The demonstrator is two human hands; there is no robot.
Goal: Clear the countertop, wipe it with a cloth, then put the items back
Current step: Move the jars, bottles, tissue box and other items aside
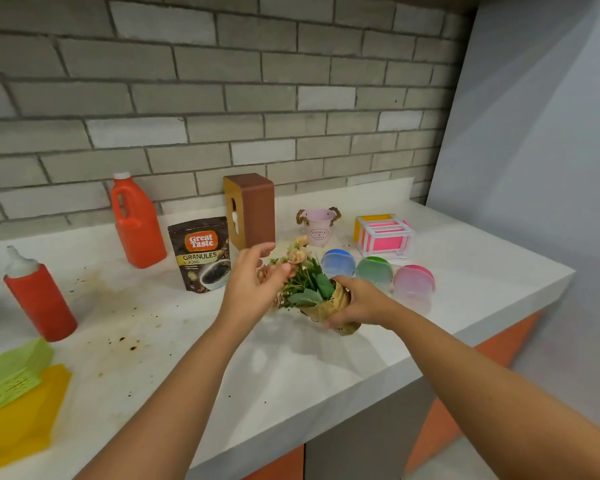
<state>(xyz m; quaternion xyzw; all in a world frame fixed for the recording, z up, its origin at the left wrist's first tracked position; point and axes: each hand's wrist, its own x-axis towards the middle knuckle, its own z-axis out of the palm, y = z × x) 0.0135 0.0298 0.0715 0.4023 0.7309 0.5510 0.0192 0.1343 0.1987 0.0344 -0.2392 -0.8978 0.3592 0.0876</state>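
Bright, even light comes from above, casting soft shadows on the bench [291, 368]. The lines of the brick wall [222, 81] bow toward the edges, and the left hand [253, 282] is slightly blurred.

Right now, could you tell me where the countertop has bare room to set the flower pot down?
The near edge of the countertop in front of the flower pot is bare. So is the right corner beyond the pink-lidded tub. It is crowded along the wall, from the orange jug to the pink box.
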